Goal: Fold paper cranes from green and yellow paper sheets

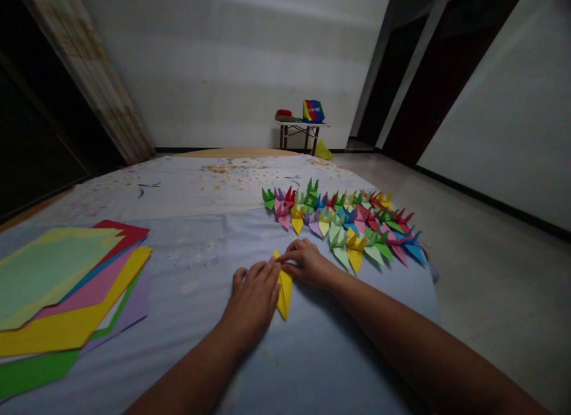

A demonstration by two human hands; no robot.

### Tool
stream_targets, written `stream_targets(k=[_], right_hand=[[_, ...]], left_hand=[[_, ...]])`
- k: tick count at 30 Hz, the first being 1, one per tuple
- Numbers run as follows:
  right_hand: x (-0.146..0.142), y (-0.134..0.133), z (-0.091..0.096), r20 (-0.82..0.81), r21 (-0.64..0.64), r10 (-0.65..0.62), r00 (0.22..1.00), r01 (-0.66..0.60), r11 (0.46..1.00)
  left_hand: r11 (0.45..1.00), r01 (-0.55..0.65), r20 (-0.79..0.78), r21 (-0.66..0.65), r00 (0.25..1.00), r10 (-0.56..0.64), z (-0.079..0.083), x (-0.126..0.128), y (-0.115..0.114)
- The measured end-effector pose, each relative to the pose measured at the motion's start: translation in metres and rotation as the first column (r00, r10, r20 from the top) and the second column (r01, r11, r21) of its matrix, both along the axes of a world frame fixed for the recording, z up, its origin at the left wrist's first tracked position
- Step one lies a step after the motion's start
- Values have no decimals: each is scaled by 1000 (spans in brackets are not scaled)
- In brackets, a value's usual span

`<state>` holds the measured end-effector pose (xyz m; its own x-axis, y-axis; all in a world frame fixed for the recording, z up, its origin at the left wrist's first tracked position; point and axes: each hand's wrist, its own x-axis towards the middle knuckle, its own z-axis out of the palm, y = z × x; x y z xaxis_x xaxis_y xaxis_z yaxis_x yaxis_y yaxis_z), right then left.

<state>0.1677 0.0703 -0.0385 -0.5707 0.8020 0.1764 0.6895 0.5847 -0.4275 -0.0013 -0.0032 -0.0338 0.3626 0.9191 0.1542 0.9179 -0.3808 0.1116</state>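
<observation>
A long, pointed piece of folded yellow paper [285, 295] lies on the blue cloth, its sharp lower tip toward me. My left hand [253, 297] rests along its left side, fingers together and fingertips pressing the paper to the table. From the right, my right hand [308, 264] pinches near the upper end, thumb and index finger meeting the left fingertips. A small yellow point shows above the fingers; the middle of the upper part is covered by them. Just beyond my right hand stand several folded paper cranes [355, 248] in many colours, crowded in rows.
A fanned stack of coloured paper sheets [57, 272] lies at the left. The round table has a floral cloth [187, 186] on its far side and a plain blue cloth [191, 326] nearer me. A small side table [300, 125] with a colourful box [313, 110] stands by the wall.
</observation>
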Motion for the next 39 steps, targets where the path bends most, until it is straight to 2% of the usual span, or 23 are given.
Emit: stream_targets(k=[8, 14, 20, 25, 31, 35, 39], right_hand=[[3, -1, -2, -27, 29, 22, 999, -21, 999], [7, -9, 6, 30, 43, 92, 995, -94, 995], [8, -12, 9, 58, 46, 94, 994, -97, 994], [9, -11, 9, 51, 40, 105, 993, -107, 993], [8, -11, 9, 47, 31, 104, 993, -105, 994], [8, -12, 10, 50, 32, 101, 994, -103, 994], [7, -11, 9, 59, 26, 109, 992, -111, 994]], left_hand=[[993, -10, -80, -117, 997, 1, 10, -4, -8], [994, -39, -145, -102, 989, 24, 4, 2, -12], [989, -31, -197, -144, 980, 2, 9, 11, -35], [974, 35, -213, -224, 973, -84, 17, 18, -58], [965, 159, -206, -210, 957, -203, 16, 17, -74], [936, 209, -187, -282, 945, -267, 32, 14, -74], [973, 75, -163, -216, 980, -111, 47, 16, -65]])
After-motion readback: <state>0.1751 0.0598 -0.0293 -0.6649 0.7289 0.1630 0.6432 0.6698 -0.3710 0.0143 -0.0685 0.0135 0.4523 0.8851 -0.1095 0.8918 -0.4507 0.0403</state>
